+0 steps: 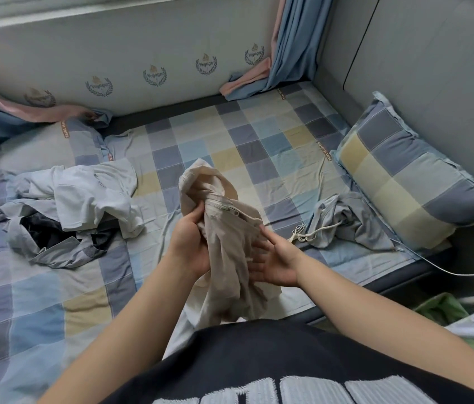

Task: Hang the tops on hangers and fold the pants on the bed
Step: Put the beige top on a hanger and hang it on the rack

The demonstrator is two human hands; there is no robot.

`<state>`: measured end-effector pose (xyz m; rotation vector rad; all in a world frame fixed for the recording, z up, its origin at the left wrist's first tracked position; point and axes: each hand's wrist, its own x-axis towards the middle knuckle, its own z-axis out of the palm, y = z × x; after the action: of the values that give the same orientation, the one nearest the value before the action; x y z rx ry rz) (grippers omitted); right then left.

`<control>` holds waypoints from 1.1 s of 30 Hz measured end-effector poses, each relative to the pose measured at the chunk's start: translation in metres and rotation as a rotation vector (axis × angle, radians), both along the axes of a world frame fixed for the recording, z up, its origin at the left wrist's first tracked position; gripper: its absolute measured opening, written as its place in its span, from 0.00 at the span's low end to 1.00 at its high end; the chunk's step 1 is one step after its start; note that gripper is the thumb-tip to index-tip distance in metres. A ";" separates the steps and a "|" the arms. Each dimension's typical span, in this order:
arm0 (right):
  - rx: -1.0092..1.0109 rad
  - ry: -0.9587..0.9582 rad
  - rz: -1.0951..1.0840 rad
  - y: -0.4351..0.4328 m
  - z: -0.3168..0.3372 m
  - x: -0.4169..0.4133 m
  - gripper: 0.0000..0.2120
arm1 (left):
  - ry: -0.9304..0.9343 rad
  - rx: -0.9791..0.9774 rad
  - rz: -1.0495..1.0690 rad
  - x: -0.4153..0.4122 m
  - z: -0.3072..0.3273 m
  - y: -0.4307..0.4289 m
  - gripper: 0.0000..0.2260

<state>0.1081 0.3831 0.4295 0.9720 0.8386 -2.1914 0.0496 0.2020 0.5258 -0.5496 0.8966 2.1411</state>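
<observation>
I hold a beige garment [224,234] with a zipper bunched up above the near edge of the bed. My left hand [190,243] grips its left side, thumb curled over the cloth by the zipper. My right hand [273,262] lies palm up against its right side with fingers fairly straight, touching the fabric. The lower part of the garment hangs down toward my chest. A heap of white, grey and dark clothes [69,211] lies on the bed to the left. Grey drawstring pants [346,223] lie crumpled to the right.
The checked bedsheet [230,141] covers the bed; a matching pillow [413,176] leans at the right against a padded wall. Blue and pink curtains [294,45] hang at the back. A white cable [448,272] runs off the bed's right edge. Green cloth [442,310] sits lower right.
</observation>
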 end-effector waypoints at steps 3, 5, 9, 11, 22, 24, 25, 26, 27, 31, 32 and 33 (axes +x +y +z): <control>0.276 0.007 -0.148 -0.007 -0.002 -0.008 0.04 | -0.011 -0.009 0.025 0.002 -0.003 -0.005 0.24; 0.445 0.068 -0.272 0.003 0.002 -0.015 0.10 | 0.004 -0.029 0.103 0.001 -0.009 -0.010 0.21; 0.531 0.267 -0.500 0.045 0.036 -0.036 0.16 | 0.051 -0.489 -0.028 0.006 -0.035 -0.018 0.15; 0.562 0.358 -0.467 0.061 0.063 -0.042 0.15 | 0.142 -0.831 -0.491 0.015 -0.047 -0.024 0.13; 0.516 0.866 0.041 0.041 0.137 -0.014 0.12 | 0.544 -0.402 -0.423 0.013 -0.007 0.031 0.26; 0.525 0.856 0.058 0.034 0.132 -0.010 0.12 | 0.544 -0.299 -0.400 0.014 -0.002 0.039 0.25; 0.556 0.841 0.058 0.032 0.129 -0.008 0.12 | 0.532 -0.272 -0.380 0.015 -0.001 0.041 0.22; 0.592 0.820 0.054 0.031 0.125 -0.007 0.12 | 0.523 -0.261 -0.360 0.016 -0.002 0.043 0.19; 0.631 0.792 0.042 0.030 0.122 -0.005 0.12 | 0.518 -0.263 -0.342 0.017 -0.002 0.043 0.16; 0.651 0.634 -0.161 0.032 0.112 -0.002 0.12 | 0.492 -0.351 -0.252 0.013 -0.009 0.035 0.06; 0.630 0.604 -0.207 0.034 0.112 -0.001 0.12 | 0.468 -0.366 -0.237 0.012 -0.010 0.034 0.08; 0.602 0.583 -0.238 0.036 0.112 -0.001 0.12 | 0.439 -0.368 -0.219 0.010 -0.010 0.032 0.08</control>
<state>0.1076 0.4189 0.5412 0.7056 1.8094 -2.5254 0.0597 0.2339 0.5154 -0.1387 1.5376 1.9334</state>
